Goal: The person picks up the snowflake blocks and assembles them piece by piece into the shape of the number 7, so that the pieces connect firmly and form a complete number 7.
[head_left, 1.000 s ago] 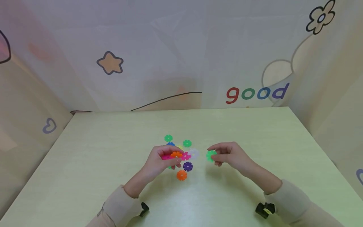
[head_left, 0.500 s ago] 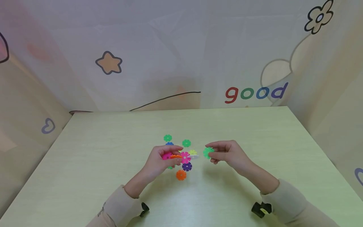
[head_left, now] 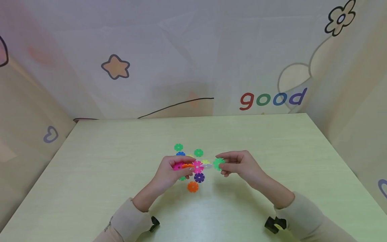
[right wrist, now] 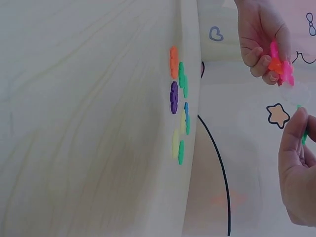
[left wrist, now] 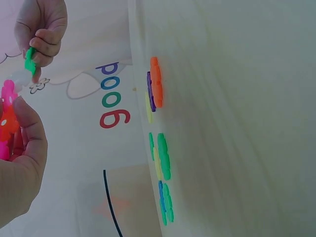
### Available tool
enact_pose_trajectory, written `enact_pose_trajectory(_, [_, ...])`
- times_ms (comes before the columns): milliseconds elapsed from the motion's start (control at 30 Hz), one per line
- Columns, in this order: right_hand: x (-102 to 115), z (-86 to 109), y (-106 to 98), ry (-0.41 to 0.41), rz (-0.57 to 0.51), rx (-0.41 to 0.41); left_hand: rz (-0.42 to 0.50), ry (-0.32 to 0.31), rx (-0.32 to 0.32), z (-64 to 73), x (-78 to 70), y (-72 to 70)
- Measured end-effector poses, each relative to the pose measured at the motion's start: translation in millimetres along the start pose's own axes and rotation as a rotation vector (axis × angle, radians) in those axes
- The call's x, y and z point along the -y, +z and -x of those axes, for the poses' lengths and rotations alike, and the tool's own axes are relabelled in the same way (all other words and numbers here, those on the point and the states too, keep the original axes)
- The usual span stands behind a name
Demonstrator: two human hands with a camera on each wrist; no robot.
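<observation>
Pinching a green notched disc (head_left: 217, 164), the right hand (head_left: 242, 167) holds it just beside the translucent disc (head_left: 207, 166), at its three o'clock; the left hand (head_left: 168, 171) grips the pink-and-orange chain (head_left: 198, 167) ending in that disc, long axis nine-to-three.

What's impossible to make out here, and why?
- Head view: the left hand covers part of the blue disc.
- Left wrist view: the left edge cuts off a pink disc.
- Left wrist view: the clear disc blurs into the backdrop.
- Right wrist view: the right hand hides most of its green disc.
</observation>
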State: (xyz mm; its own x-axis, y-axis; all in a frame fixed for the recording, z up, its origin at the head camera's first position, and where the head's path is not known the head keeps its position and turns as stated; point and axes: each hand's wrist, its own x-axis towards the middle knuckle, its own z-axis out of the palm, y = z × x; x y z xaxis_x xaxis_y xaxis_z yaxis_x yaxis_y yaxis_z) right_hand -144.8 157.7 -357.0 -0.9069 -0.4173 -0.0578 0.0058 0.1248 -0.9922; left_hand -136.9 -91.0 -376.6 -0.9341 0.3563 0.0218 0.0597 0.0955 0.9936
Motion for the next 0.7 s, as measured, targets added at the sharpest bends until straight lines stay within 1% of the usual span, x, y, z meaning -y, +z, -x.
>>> enact_pose_trajectory(433, [0.0, -0.9, 3.8, 0.001, -0.038, -0.005, -0.017, 0.005, -0.020, -0.3, 1.6, -0.1])
enact_pose_trajectory(567, [-0.1, -1.2, 5.4, -0.009, -0.041, -0.001, -0.037, 0.002, -0.029, -0.7, 2.1, 0.8])
enact_pose_trajectory(700, [0.4, -1.1, 8.8, 0.001, -0.031, -0.012, -0.056, 0.000, -0.039, -1.4, 2.9, 2.3])
